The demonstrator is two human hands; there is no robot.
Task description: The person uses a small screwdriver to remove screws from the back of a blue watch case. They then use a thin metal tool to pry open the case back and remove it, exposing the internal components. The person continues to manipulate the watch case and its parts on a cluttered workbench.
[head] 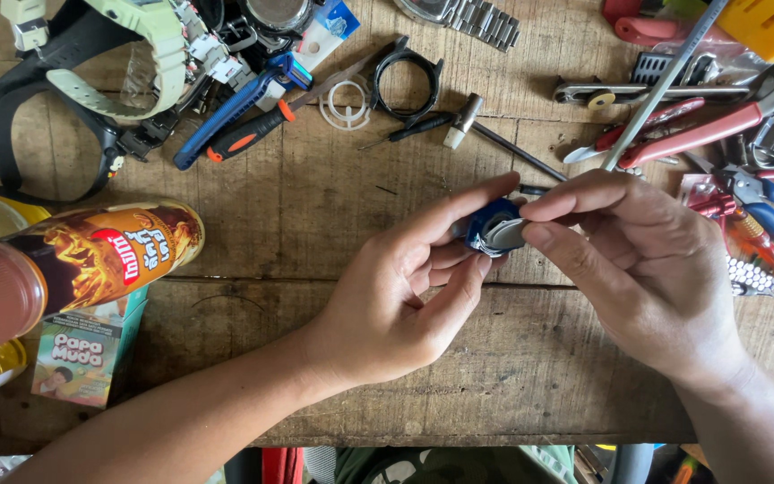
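From the head camera, we see our left hand (396,305) and right hand (647,260) meet over the middle of the wooden worktop (315,206), fingers of both pinching a small blue watch case (493,226). It looks mid-job: case still off any strap. Screwdrivers (244,125) lie at eleven o'clock, pliers (700,134) at two.
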